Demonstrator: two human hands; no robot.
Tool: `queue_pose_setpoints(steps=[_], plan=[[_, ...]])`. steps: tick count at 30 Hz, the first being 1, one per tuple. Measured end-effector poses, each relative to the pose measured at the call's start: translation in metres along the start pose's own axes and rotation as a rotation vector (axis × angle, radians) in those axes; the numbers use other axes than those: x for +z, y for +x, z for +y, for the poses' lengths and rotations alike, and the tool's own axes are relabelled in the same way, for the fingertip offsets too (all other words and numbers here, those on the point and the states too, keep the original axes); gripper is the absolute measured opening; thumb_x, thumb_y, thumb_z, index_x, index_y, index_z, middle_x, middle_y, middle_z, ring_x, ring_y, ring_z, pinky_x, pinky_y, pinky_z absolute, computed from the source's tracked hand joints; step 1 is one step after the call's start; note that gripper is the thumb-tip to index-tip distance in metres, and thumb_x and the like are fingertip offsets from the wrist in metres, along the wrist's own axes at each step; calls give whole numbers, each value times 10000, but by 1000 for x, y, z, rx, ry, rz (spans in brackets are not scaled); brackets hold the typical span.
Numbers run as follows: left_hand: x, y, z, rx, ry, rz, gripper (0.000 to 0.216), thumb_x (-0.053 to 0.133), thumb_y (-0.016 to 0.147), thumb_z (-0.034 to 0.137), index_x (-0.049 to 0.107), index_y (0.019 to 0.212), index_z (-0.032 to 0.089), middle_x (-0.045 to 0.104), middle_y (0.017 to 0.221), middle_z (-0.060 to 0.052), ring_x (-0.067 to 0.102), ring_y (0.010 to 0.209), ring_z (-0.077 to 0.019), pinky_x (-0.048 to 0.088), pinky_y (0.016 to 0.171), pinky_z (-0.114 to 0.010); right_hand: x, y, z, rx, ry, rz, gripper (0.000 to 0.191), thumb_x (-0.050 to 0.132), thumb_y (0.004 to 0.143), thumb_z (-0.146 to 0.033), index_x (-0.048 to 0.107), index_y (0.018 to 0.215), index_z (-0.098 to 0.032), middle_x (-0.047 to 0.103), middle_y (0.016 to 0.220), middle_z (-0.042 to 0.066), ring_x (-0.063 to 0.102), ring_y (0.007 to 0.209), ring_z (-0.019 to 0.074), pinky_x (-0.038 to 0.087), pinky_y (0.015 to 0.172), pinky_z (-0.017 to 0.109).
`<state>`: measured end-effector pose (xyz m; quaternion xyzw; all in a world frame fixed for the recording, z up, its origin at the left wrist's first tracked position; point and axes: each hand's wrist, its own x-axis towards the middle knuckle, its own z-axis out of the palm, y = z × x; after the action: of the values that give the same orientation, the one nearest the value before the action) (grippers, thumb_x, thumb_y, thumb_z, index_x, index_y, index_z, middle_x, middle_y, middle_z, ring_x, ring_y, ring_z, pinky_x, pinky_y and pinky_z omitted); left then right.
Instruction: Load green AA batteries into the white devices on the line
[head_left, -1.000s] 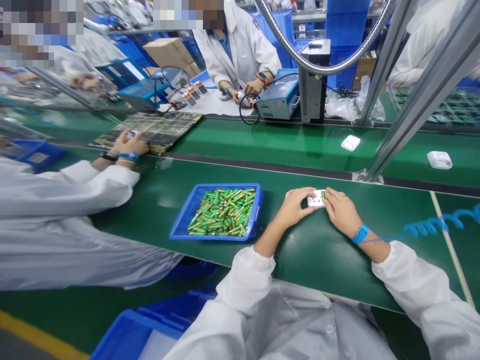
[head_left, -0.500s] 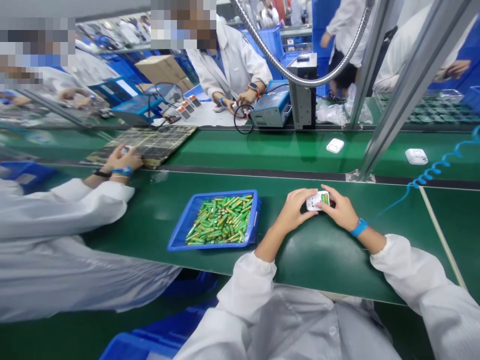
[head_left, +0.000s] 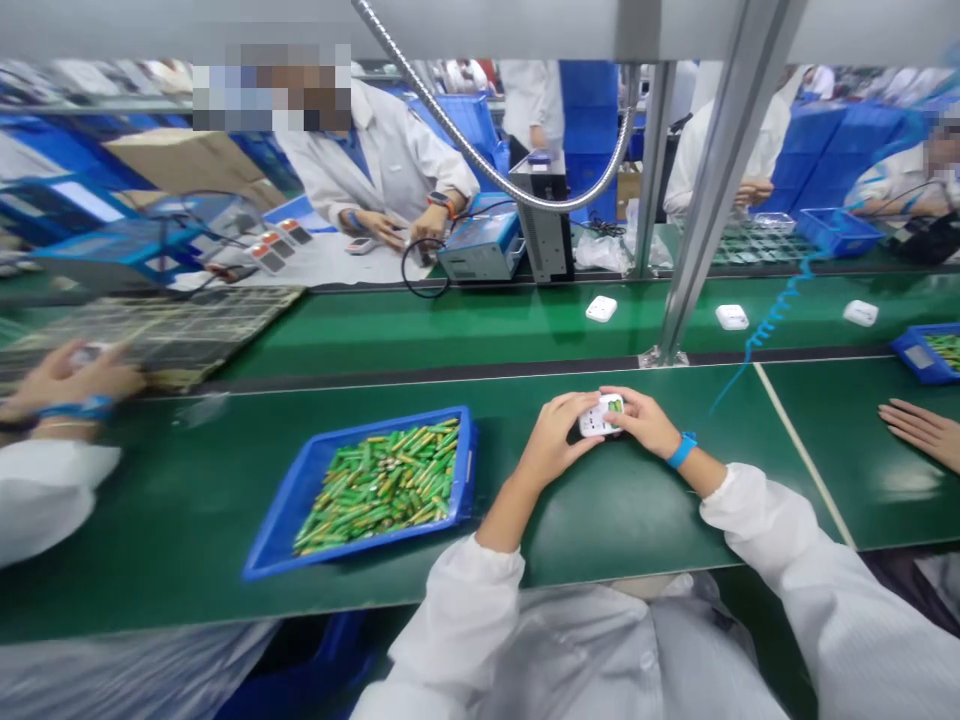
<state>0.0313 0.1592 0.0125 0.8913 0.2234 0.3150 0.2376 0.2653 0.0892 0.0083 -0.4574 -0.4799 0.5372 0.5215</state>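
A small white device with a green battery showing in it sits between both my hands, just above the green belt. My left hand grips its left side with curled fingers. My right hand, with a blue wrist strap, pinches its right side. To the left, a blue tray full of green batteries lies on the belt.
Three white devices lie on the far belt. A metal post stands behind my hands. A co-worker's hand rests at right, another's at left. A person across the line handles a part by a blue box.
The view has swung right and up, so the tray and my hands sit further left. My hands have stayed closed on the white device, tilting it slightly.
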Motion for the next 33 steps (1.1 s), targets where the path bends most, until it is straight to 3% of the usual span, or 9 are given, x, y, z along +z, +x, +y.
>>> queue_pose_setpoints(steps=[4, 7, 12, 16, 20, 22, 24, 28, 33], plan=[[2, 1, 3, 54, -42, 0, 629, 777, 1048, 420, 543, 1627, 343, 648, 1629, -111, 602, 1504, -344, 486, 1274, -586, -2, -18, -5, -6, -71, 2, 617, 828, 922, -598, 740, 1389, -204, 842, 1111, 65, 791, 874, 218, 701, 799, 363], [3, 2, 7, 42, -70, 3, 686, 748, 1062, 439, 477, 1684, 341, 603, 1671, -119, 586, 1532, -341, 466, 1312, -590, -29, -51, -15, -75, -233, 147, 600, 719, 1007, -598, 705, 1466, -213, 832, 1254, 98, 813, 1012, 261, 713, 871, 416], [9, 0, 9, -25, -85, 19, 574, 637, 1119, 404, 486, 1665, 315, 641, 1623, -119, 609, 1519, -316, 493, 1300, -556, -128, -134, -31, -180, -909, 638, 507, 613, 1058, -477, 725, 1493, -240, 795, 1424, 133, 759, 1303, 361, 591, 1166, 583], [16, -2, 4, -48, -80, -10, 530, 621, 1117, 387, 516, 1625, 280, 667, 1589, -130, 633, 1493, -315, 514, 1281, -549, -210, -192, -27, -96, -1253, 828, 525, 513, 1018, -373, 778, 1442, -216, 755, 1496, 178, 686, 1435, 383, 528, 1250, 590], [17, -2, -2, -86, -59, -17, 514, 616, 1111, 380, 533, 1609, 282, 683, 1569, -124, 647, 1477, -309, 520, 1276, -545, -257, -207, -16, 28, -1438, 974, 548, 532, 899, -258, 824, 1360, -203, 754, 1480, 192, 637, 1477, 419, 501, 1248, 657], [16, -1, -6, -115, -31, -2, 509, 613, 1108, 378, 540, 1603, 282, 688, 1559, -121, 649, 1472, -308, 521, 1273, -545, -264, -190, -14, 31, -1478, 1005, 554, 554, 863, -246, 826, 1345, -226, 749, 1492, 166, 591, 1517, 432, 480, 1246, 689], [16, 3, -11, -144, 6, 19, 507, 612, 1102, 378, 548, 1595, 274, 688, 1555, -127, 647, 1468, -317, 522, 1267, -556, -262, -155, -15, -44, -1462, 952, 532, 557, 888, -263, 814, 1352, -219, 742, 1499, 168, 574, 1526, 427, 453, 1263, 690], [19, 23, -22, -179, 85, 48, 489, 620, 1089, 380, 576, 1560, 256, 689, 1547, -140, 644, 1457, -336, 521, 1255, -576, -240, -46, -20, -218, -1322, 735, 530, 564, 998, -356, 728, 1459, -154, 707, 1518, 230, 592, 1489, 389, 433, 1291, 628], [19, 68, -50, -244, 163, 57, 457, 635, 1071, 352, 607, 1512, 234, 684, 1545, -149, 640, 1457, -342, 495, 1270, -564, -214, 79, -11, -46, -1246, 800, 677, 688, 987, -387, 592, 1590, -92, 465, 1699, 339, 434, 1567, 498, 426, 1216, 717]])
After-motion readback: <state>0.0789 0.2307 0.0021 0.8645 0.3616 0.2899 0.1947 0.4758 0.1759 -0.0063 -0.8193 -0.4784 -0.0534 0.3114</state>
